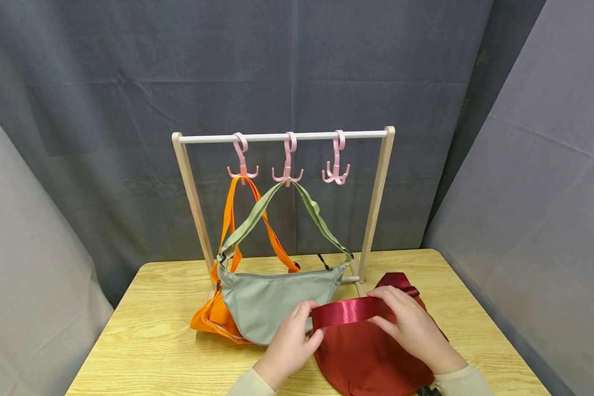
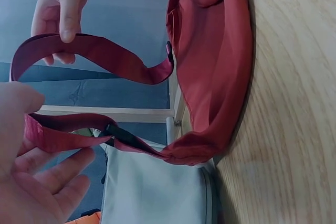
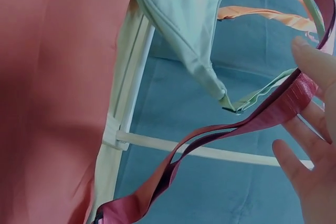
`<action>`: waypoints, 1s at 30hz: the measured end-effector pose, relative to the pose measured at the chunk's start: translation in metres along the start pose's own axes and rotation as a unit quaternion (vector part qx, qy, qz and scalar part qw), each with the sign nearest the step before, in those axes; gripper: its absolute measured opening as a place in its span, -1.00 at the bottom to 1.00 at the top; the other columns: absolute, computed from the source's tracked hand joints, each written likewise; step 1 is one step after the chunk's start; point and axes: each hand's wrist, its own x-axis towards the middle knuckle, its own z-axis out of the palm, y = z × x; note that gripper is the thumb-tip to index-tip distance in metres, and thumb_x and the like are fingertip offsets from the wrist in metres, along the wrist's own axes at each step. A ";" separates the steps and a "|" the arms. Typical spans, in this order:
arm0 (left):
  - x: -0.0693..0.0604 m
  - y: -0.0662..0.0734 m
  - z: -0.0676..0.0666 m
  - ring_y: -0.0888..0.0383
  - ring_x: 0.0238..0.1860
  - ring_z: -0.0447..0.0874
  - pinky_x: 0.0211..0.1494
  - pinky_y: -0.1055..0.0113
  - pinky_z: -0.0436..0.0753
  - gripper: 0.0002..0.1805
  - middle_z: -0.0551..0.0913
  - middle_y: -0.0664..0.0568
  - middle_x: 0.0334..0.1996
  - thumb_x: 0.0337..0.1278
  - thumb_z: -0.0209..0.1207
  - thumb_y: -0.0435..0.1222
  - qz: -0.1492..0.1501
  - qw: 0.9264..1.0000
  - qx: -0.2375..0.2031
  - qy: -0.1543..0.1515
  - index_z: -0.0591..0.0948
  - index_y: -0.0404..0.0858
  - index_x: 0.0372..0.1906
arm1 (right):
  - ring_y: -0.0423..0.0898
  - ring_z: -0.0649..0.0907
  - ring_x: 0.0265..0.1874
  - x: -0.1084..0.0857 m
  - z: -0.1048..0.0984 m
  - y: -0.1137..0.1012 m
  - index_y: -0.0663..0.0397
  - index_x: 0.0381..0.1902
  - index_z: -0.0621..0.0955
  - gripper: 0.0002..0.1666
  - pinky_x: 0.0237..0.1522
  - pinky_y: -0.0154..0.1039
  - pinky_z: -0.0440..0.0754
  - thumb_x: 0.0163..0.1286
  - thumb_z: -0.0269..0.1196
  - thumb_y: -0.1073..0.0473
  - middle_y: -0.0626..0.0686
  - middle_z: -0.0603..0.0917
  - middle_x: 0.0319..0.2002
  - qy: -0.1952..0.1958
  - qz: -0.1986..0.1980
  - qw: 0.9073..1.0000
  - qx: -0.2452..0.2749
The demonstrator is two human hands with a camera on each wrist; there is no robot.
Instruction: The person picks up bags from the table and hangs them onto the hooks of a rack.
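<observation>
A dark red shoulder bag [image 1: 371,357] rests on the table at the right front, its shiny strap [image 1: 344,312] raised in a loop above it. My left hand [image 1: 289,341] pinches the strap's left part between thumb and fingers. The strap's right part is pinched by my right hand [image 1: 413,327]. In the left wrist view, the bag [image 2: 205,72] stands on the wood with the strap [image 2: 110,56] arching away from it. A sage green bag [image 1: 282,300], hung by its strap from the middle pink hook [image 1: 287,162], is just beyond my left hand.
A wooden rack with a white rail [image 1: 203,139] stands at the back of the table [image 1: 143,330]. An orange bag [image 1: 215,316] hangs from the left pink hook [image 1: 242,162], partly behind the green one. The right pink hook [image 1: 336,162] bears no bag. Grey curtains [image 1: 128,110] surround the table.
</observation>
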 end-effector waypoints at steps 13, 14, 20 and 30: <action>-0.001 0.003 -0.001 0.20 0.00 0.64 -0.10 0.43 0.60 -0.55 0.62 0.06 0.11 0.26 0.24 -0.32 0.023 1.000 0.011 0.008 0.47 -0.16 0.23 | -0.21 0.62 0.04 0.005 -0.006 -0.021 -0.09 0.12 0.63 -0.30 0.16 -0.56 0.48 -0.02 0.66 0.13 -0.19 0.65 0.04 -0.003 -0.022 1.000 0.017; -0.001 0.003 -0.001 0.21 -0.01 0.63 -0.11 0.43 0.60 -0.55 0.62 0.07 0.11 0.26 0.25 -0.32 0.025 1.000 0.014 0.007 0.47 -0.16 0.23 | -0.22 0.62 0.04 0.005 -0.006 -0.022 -0.09 0.12 0.63 -0.30 0.14 -0.51 0.53 -0.01 0.66 0.13 -0.19 0.65 0.04 -0.004 -0.023 1.000 0.016; -0.001 0.004 -0.001 0.21 -0.02 0.63 -0.10 0.41 0.61 -0.55 0.61 0.06 0.12 0.27 0.24 -0.32 0.034 0.999 0.015 0.001 0.47 -0.18 0.24 | -0.24 0.61 0.00 0.007 -0.005 -0.030 -0.08 0.12 0.63 -0.31 -0.02 -0.15 0.73 0.01 0.65 0.11 -0.21 0.65 0.02 -0.010 -0.038 0.999 0.028; 0.000 0.005 0.000 0.29 -0.25 0.54 -0.16 0.45 0.56 -0.53 0.61 0.13 0.02 0.17 0.28 -0.40 0.064 0.998 0.016 0.010 0.49 -0.09 0.17 | -0.30 0.60 -0.03 0.008 0.004 -0.039 -0.19 0.14 0.61 -0.33 0.02 -0.35 0.65 0.05 0.62 0.08 -0.26 0.63 0.01 -0.016 -0.059 0.997 0.048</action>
